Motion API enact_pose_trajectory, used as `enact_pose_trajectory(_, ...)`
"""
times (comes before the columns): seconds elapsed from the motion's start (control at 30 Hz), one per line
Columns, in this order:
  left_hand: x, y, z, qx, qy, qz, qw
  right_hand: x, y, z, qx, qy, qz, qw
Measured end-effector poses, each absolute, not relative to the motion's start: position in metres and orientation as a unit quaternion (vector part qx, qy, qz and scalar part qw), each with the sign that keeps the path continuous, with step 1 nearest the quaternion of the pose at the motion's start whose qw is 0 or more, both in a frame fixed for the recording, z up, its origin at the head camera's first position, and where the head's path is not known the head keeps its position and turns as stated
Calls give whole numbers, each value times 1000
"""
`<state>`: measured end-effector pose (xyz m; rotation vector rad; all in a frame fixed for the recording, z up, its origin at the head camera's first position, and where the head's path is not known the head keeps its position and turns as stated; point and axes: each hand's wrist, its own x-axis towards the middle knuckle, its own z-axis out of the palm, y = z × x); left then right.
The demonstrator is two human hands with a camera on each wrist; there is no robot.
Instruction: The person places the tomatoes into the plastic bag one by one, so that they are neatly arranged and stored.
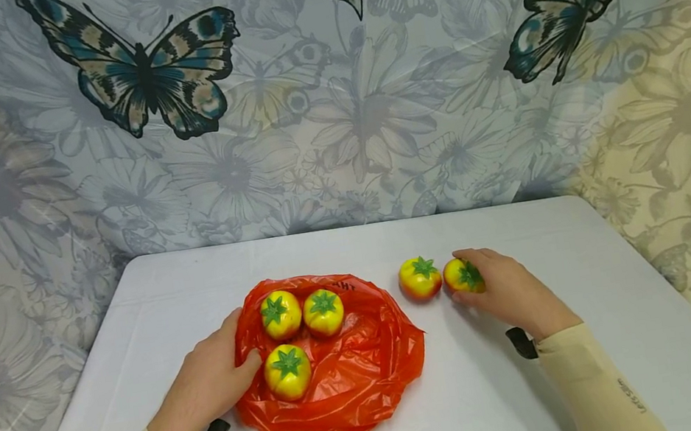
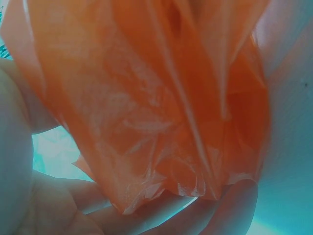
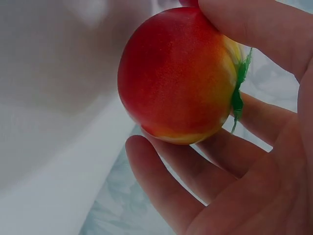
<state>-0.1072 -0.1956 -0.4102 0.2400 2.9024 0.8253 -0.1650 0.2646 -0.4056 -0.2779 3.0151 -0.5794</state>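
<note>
While left fingers [image 2: 237, 208] grip bag [image 1: 362, 369], right fingers [image 3: 161, 181] tomato [image 3: 171, 78].

Left hand [image 1: 208, 375] is gripping a crinkled red plastic bag [image 1: 363, 377]; right hand [image 1: 509, 289] is holding a round, yellow-red, green-topped tomato [image 1: 458, 277].

this is an indoor room; whether it belongs to a home or a studio cannot be told. a white table [image 1: 350, 248] stands in front of a patterned wall covering [image 1: 364, 116], printed with pale flowers and blue-black butterflies [image 1: 147, 81]. the flower print also shows left and right of the table, yellower to its right.
</note>
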Motion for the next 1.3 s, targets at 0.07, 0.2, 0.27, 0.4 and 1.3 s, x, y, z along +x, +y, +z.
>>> enact_pose_trajectory(0.07, -107, -195, -410, 79, 957, 273, 59, -164, 267, -403, -92, 977, -191, 24)
enact_pose_trajectory(0.2, -107, -195, -410, 78, 957, 272, 61, -163, 271, -399, -90, 977, -192, 22)
enact_pose_trajectory(0.27, -107, -195, -410, 77, 958, 271, 62, -163, 272, -397, -87, 977, -191, 24)
enact_pose_trajectory(0.4, -107, -195, -410, 76, 958, 270, 62, -162, 271, -391, -81, 978, -190, 31)
enact_pose_trajectory(1.3, -108, -195, -409, 75, 956, 276, 61, -135, 230, -359, -162, 964, -208, -9)
